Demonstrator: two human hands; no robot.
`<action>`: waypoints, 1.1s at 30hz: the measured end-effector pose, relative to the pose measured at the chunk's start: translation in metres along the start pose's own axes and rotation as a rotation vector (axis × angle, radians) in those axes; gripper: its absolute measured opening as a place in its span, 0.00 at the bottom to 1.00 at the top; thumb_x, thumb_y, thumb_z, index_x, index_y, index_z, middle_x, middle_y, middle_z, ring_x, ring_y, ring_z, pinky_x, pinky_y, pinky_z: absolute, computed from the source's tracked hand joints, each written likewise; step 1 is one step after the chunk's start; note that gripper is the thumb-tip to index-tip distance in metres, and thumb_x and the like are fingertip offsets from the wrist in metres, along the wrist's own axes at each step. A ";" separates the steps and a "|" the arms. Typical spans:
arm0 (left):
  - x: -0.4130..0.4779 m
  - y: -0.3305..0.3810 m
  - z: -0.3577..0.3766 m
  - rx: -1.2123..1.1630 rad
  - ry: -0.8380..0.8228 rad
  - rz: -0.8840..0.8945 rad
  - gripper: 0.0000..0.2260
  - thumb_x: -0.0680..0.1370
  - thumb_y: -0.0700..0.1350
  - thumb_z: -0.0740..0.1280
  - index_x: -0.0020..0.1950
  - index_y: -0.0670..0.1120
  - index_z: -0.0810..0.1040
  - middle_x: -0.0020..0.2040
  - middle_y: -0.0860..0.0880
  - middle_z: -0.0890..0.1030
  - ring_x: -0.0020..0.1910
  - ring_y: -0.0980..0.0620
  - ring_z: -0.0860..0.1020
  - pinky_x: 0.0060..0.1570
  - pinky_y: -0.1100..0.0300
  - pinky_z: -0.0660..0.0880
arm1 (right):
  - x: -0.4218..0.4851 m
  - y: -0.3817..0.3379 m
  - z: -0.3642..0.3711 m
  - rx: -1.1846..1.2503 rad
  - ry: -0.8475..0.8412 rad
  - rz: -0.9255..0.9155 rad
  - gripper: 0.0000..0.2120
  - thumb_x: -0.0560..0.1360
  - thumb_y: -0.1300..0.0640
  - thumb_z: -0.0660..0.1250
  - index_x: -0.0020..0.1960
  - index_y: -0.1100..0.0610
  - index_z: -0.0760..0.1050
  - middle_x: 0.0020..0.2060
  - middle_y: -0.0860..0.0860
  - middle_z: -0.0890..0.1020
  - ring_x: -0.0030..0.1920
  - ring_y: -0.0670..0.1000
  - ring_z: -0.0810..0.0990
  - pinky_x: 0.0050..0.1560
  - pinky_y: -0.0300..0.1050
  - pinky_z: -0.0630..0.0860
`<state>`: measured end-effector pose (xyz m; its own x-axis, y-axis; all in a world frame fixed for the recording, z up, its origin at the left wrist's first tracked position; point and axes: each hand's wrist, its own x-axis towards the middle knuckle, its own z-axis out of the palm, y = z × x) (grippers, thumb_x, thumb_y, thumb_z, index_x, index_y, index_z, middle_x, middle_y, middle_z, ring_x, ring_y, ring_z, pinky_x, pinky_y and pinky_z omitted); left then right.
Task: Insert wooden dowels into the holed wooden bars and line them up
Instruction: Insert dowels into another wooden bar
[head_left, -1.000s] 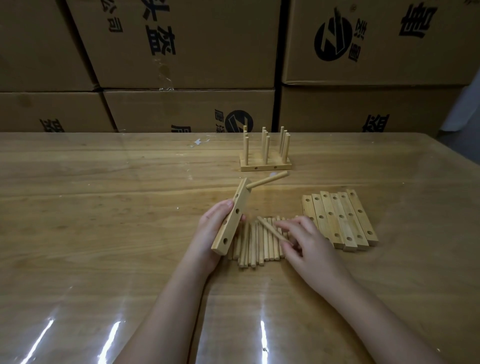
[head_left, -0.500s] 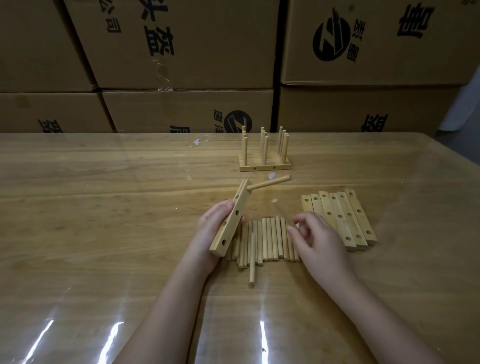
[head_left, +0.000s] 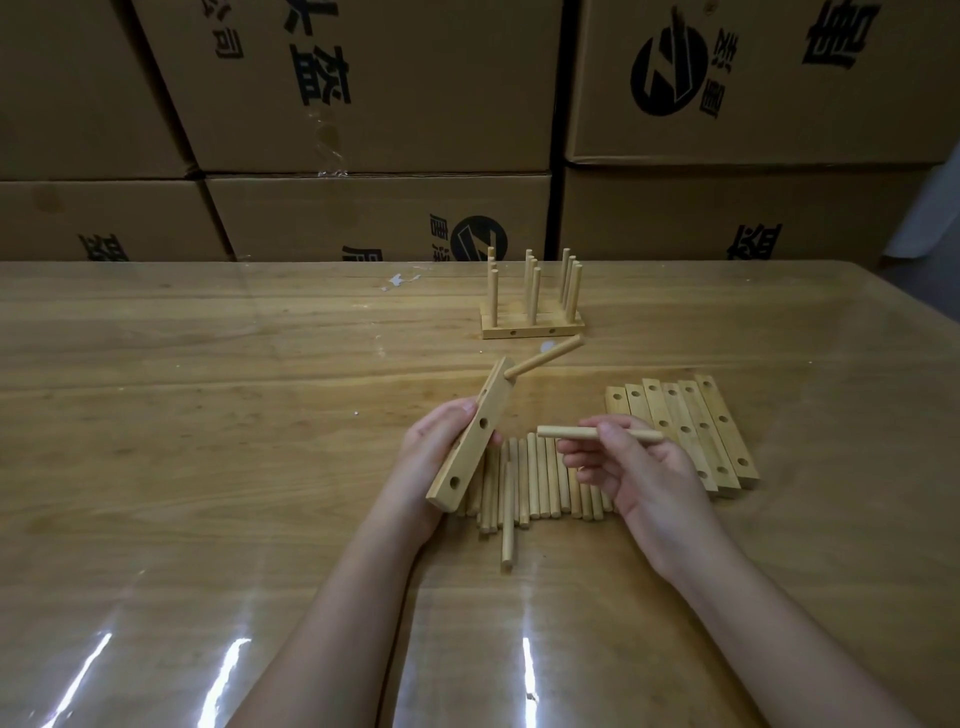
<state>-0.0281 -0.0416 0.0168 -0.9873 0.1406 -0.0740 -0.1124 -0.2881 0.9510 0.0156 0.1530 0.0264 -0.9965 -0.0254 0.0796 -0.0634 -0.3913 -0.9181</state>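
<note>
My left hand grips a holed wooden bar, tilted on edge above the table. One dowel sticks out of its top hole toward the right. My right hand pinches a single dowel, held level with its free end pointing left at the bar, a short gap away. Below both hands lies a row of loose dowels; one dowel juts out toward me. To the right, several empty holed bars lie side by side.
Finished bars with upright dowels stand lined up near the table's far edge. Stacked cardboard boxes form a wall behind the glossy wooden table. The table's right edge curves away at the far right.
My right hand has lifted one dowel out of the row and turned it level toward the bar. One loose dowel slid out toward me. The left hand kept the bar still.
</note>
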 end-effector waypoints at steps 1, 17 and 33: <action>0.000 0.000 0.000 -0.003 0.001 0.002 0.09 0.76 0.48 0.65 0.47 0.49 0.85 0.35 0.47 0.83 0.34 0.56 0.81 0.31 0.65 0.76 | 0.000 0.000 0.000 0.012 0.004 0.001 0.13 0.69 0.57 0.66 0.50 0.64 0.76 0.43 0.61 0.83 0.43 0.55 0.83 0.40 0.39 0.79; -0.003 0.003 0.001 -0.013 -0.030 -0.012 0.11 0.75 0.48 0.66 0.53 0.46 0.82 0.37 0.47 0.83 0.34 0.55 0.82 0.31 0.64 0.77 | 0.002 0.008 -0.004 -0.247 -0.014 -0.057 0.07 0.73 0.58 0.65 0.49 0.54 0.79 0.50 0.49 0.83 0.53 0.48 0.80 0.53 0.41 0.77; -0.006 -0.004 0.008 0.124 -0.068 0.087 0.09 0.69 0.52 0.70 0.47 0.54 0.85 0.42 0.52 0.85 0.40 0.58 0.81 0.37 0.67 0.76 | -0.010 0.014 0.011 -1.281 -0.126 -0.609 0.19 0.78 0.50 0.53 0.60 0.56 0.76 0.41 0.42 0.70 0.41 0.41 0.69 0.37 0.31 0.65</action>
<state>-0.0211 -0.0340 0.0161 -0.9823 0.1856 0.0264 -0.0083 -0.1834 0.9830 0.0251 0.1372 0.0168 -0.7890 -0.2651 0.5543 -0.5459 0.7164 -0.4345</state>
